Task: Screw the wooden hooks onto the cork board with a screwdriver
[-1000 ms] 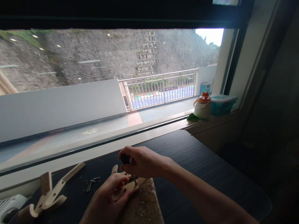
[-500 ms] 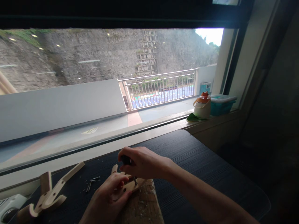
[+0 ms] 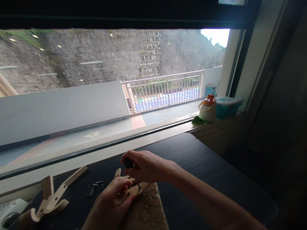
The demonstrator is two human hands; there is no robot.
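Right hand (image 3: 147,166) closed round a dark-handled screwdriver (image 3: 128,163), thin shaft meeting the smooth, pale wooden piece (image 3: 134,191) gripped by left hand (image 3: 110,195) at a scuffed board's (image 3: 153,207) far end, black grained table (image 3: 182,155) beside pale sill (image 3: 165,133), rough rock (image 3: 96,57) outside.

"What's the board (image 3: 153,212) at six o'clock?"
"Wood, rough and scuffed; the workpiece (image 3: 134,191) on it is smooth, pale wood."
"The screwdriver (image 3: 129,163)?"
"Metal shaft, dark handle."
"The fasteners (image 3: 97,183) between seven and eight?"
"Metal, slightly shiny."
"Tabletop (image 3: 216,166), four o'clock?"
"Dark, finely grained, low sheen."
"Tub (image 3: 229,110), three?"
"Smooth plastic, by its look."
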